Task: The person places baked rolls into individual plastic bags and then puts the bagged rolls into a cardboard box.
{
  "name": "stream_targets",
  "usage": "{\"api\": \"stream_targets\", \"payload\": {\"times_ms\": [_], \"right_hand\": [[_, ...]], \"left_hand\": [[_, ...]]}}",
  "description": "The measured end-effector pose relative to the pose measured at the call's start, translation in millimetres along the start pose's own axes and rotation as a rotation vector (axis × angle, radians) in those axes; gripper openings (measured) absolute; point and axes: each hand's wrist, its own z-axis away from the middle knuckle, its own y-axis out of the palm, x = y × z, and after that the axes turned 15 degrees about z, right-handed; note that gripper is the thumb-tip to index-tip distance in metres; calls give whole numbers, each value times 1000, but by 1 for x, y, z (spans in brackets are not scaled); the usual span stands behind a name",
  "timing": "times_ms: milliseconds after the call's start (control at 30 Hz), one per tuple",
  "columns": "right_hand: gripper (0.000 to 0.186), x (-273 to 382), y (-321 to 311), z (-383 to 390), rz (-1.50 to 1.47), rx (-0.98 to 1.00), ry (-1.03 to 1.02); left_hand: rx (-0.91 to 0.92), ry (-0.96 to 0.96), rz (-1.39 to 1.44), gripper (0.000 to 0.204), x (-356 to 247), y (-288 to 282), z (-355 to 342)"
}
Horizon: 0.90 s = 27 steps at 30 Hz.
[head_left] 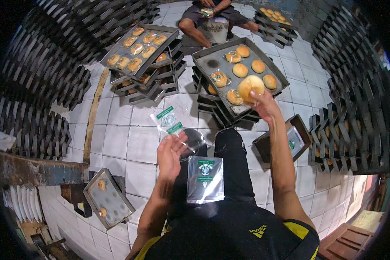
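My left hand [169, 156] holds a clear plastic bag [168, 118] with green print, its fingers closed on the bag's lower part. In my right hand [266, 106] is a round golden bun [252, 85], gripped at its near side above the edge of a metal baking tray [224, 48]. Several buns lie on that tray, some bare like the golden bun [258, 66], others in clear wrappers like the wrapped bun [218, 79]. A stack of flat printed bags [205, 182] rests on my lap between my forearms.
Another tray [169, 31] of wrapped buns tops a stack at the left. A person [208, 11] sits opposite, holding a wrapped item. A box with bags [305, 134] stands by my right forearm. Tall tray racks [43, 73] line both sides; a tray [110, 197] lies lower left.
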Motion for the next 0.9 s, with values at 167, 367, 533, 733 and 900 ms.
{"api": "stream_targets", "payload": {"times_ms": [167,367,533,733,900], "right_hand": [[52,40,110,95,-37,95,-70],[47,-15,173,155,898,99,-1031],[48,-8,170,149,1090,7,-1065],[51,-20,230,171,1063,202,-832],[58,-38,236,154,1281,127,-932]], "left_hand": [[-101,-20,149,16,-18,-8,-24],[-49,-43,82,25,2,33,-5],[114,-248,70,31,-10,52,31],[308,-447,433,41,-22,-2,18],[125,86,112,42,18,8,67]]}}
